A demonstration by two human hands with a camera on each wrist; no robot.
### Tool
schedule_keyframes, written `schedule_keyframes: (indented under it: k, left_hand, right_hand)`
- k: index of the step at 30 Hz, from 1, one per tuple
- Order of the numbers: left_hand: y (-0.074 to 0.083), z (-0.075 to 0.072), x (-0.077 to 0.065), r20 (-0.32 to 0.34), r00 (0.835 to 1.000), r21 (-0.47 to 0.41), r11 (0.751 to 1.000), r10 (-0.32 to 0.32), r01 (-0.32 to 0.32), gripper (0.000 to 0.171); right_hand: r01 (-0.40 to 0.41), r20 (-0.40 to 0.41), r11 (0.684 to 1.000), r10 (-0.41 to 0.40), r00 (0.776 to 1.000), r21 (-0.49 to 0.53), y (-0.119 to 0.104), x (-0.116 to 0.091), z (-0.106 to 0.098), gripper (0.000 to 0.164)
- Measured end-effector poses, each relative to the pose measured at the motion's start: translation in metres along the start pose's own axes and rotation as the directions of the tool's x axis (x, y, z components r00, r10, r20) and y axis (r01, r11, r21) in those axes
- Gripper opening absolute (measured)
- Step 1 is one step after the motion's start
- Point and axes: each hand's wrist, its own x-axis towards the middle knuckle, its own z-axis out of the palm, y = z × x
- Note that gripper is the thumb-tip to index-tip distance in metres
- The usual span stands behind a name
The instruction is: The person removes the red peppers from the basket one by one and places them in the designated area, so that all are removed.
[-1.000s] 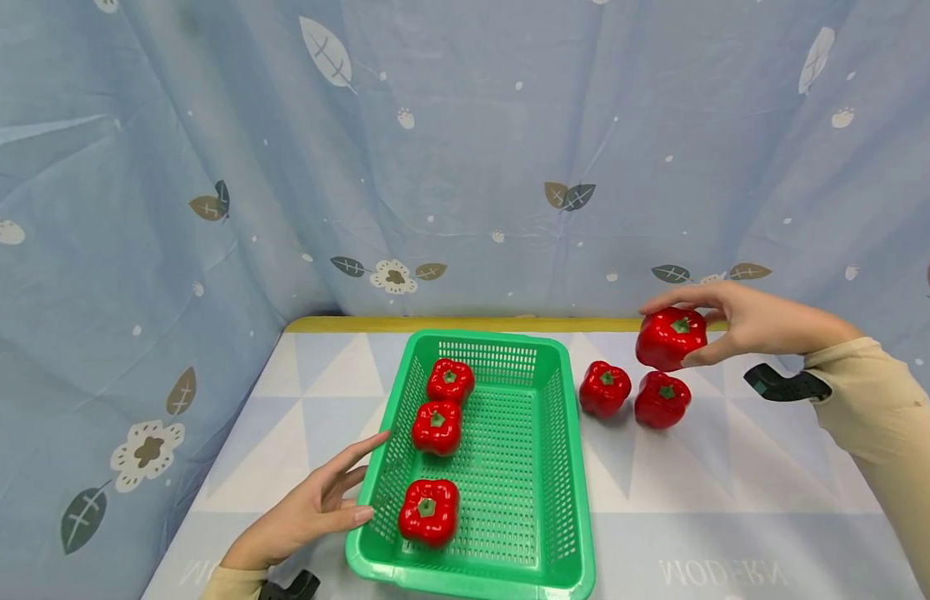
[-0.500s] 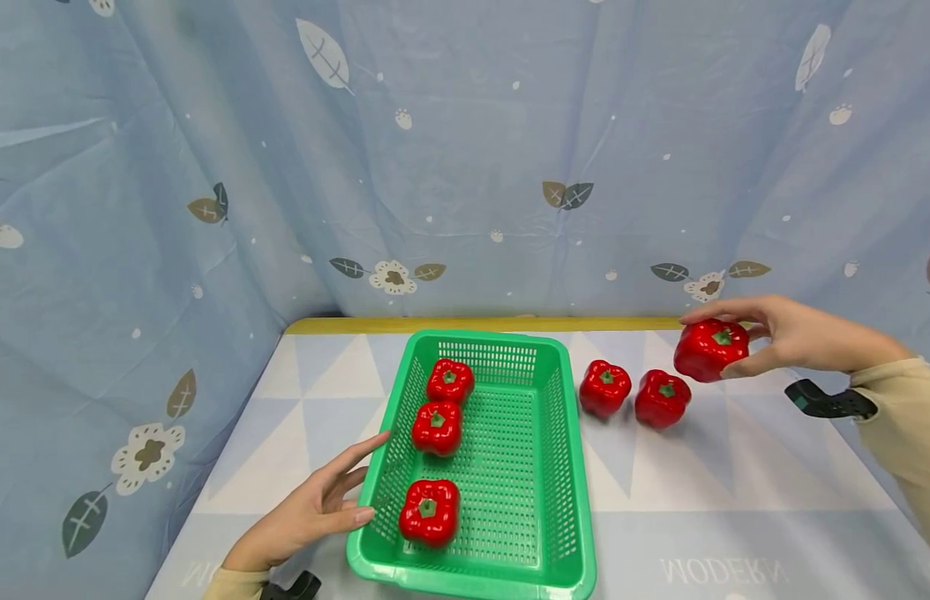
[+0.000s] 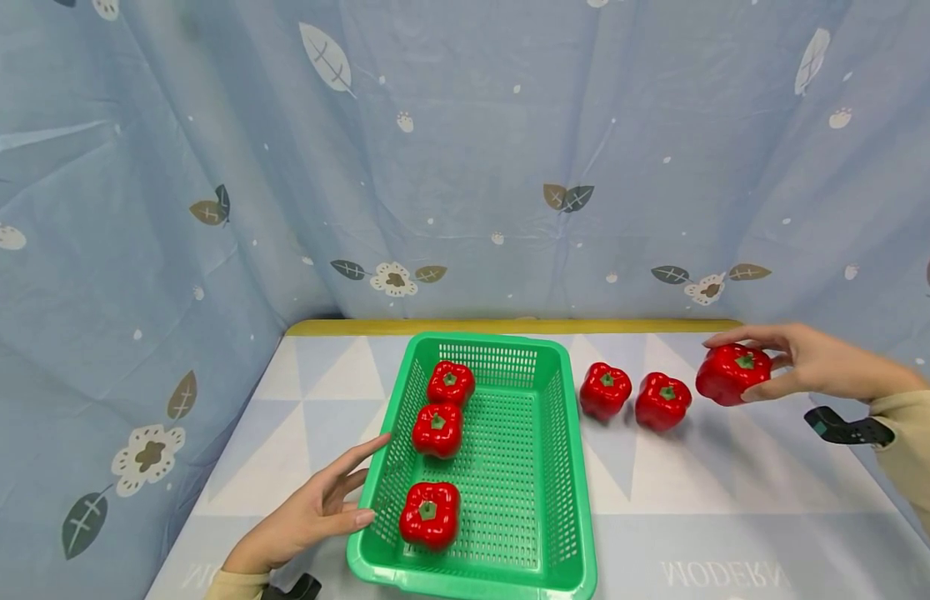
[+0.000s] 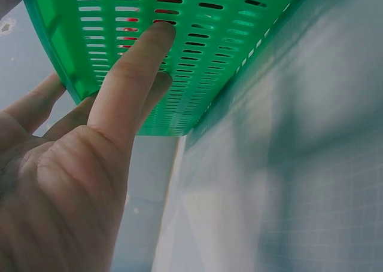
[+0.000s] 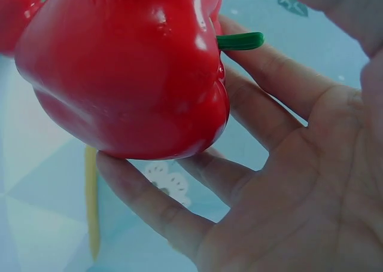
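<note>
A red bell pepper [image 3: 727,377] with a short green stem is held in my right hand [image 3: 821,360], at the far right of the table. In the right wrist view the fingers curve along the side of the pepper [image 5: 125,75]. Two more bell peppers [image 3: 605,390] [image 3: 662,402] stand on the table to its left. My left hand [image 3: 303,512] rests against the left wall of a green perforated basket [image 3: 582,500], fingers fairly straight. The left wrist view has the thumb touching the basket's outer wall [image 4: 203,51]. Three bell peppers [image 3: 429,515] sit along the basket's left side.
The table [image 3: 682,483] wears a pale cloth of triangles and has a yellow strip [image 3: 472,326] along its far edge. Behind it hangs a blue curtain [image 3: 465,150] with leaf and flower prints, which also closes off the left side.
My right hand has carried its bell pepper rightward and downward, away from the two peppers on the table. The left hand and the basket have stayed in place.
</note>
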Motion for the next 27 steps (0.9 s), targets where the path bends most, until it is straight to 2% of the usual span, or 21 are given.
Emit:
schedule_keyframes:
  k: [8, 13, 19, 27]
  left_hand:
    - [-0.001, 0.0, 0.0, -0.008, 1.0, 0.005, 1.0, -0.004, 0.004, 0.081]
    - [-0.002, 0.001, 0.0, -0.009, 1.0, -0.001, 1.0, 0.002, -0.002, 0.081]
    - [-0.002, 0.001, -0.001, -0.014, 1.0, -0.003, 1.0, -0.002, 0.002, 0.081]
    - [-0.001, 0.001, 0.0, -0.022, 1.0, 0.007, 1.0, -0.021, 0.021, 0.081]
  right_hand:
    - [-0.042, -0.01, 0.999, 0.042, 0.999, 0.032, 0.016, -0.005, 0.007, 0.064]
    - [-0.08, 0.026, 0.993, 0.078, 0.997, 0.089, 0.023, -0.008, 0.01, 0.066]
    - [-0.138, 0.053, 0.985, 0.133, 0.99, 0.104, 0.033, -0.01, 0.016, 0.068]
    - [-0.153, 0.059, 0.982, 0.147, 0.987, 0.114, 0.045, -0.012, 0.023, 0.068]
